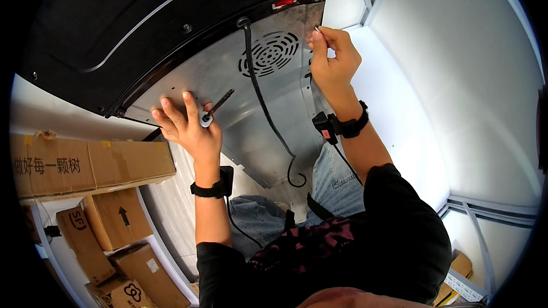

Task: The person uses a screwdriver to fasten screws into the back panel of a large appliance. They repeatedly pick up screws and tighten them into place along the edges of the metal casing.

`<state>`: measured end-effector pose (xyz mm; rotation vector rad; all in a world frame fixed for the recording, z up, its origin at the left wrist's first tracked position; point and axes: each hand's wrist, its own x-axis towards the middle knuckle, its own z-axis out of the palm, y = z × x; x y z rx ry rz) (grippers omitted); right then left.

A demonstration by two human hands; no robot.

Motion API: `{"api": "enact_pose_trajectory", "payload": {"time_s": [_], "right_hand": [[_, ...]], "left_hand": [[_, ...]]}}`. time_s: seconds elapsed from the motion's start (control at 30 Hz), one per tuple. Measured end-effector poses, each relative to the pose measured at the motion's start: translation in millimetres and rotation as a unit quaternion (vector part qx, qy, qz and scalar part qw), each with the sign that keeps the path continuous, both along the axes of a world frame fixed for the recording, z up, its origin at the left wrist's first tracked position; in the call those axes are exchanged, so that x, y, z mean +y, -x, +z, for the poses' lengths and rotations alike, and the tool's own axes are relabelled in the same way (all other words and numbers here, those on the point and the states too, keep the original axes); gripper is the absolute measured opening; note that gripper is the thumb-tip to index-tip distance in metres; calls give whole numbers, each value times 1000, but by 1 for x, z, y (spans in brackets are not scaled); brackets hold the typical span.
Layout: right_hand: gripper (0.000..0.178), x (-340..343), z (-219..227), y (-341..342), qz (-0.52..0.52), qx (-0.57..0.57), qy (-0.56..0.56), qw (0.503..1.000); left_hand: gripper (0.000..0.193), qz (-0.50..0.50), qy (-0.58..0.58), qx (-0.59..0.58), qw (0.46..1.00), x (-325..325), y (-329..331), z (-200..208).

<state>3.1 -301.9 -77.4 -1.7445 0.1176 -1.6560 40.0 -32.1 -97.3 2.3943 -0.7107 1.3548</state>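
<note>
My left hand (191,131) rests its spread fingers against the lower left of a grey metal panel (222,114). Tucked by its thumb is a screwdriver (221,103) with a pale handle end, its dark shaft pointing up and right. At the panel's upper right corner my right hand (337,54) pinches a small metal piece (317,29), which looks like a screw; its full shape is hidden by the fingers. The panel has a round slotted vent (269,54) and belongs to a black-bodied appliance (142,17).
A black power cord (260,94) hangs down across the panel. Near the top right corner sits a red switch (284,3). Cardboard boxes (120,217) fill shelving at lower left, below a long carton (91,165). White walls (456,80) stand close on the right.
</note>
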Motion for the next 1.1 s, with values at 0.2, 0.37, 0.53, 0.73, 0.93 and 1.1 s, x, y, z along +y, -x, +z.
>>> {"api": "enact_pose_trajectory", "payload": {"time_s": [0.2, 0.37, 0.53, 0.73, 0.93, 1.1], "right_hand": [[7, 2, 2, 0, 49, -11, -47, 998], [8, 0, 10, 6, 6, 34, -2, 999], [11, -2, 15, 11, -33, 83, 37, 995], [16, -5, 24, 13, -48, 118, 91, 988], [22, -10, 26, 12, -69, 150, 150, 975], [28, -12, 22, 8, -92, 154, 156, 971]], "left_hand": [[70, 10, -17, -7, 1000, 2, -2, -2], [69, 0, -11, -5, 1000, 2, -1, -2], [66, -3, -1, -2, 1000, -1, 0, 0], [65, -1, -2, 4, 1000, 0, 1, 0], [67, -9, 0, 3, 1000, -1, 1, 0], [67, -7, -5, -7, 1000, 1, 0, 0]]}}
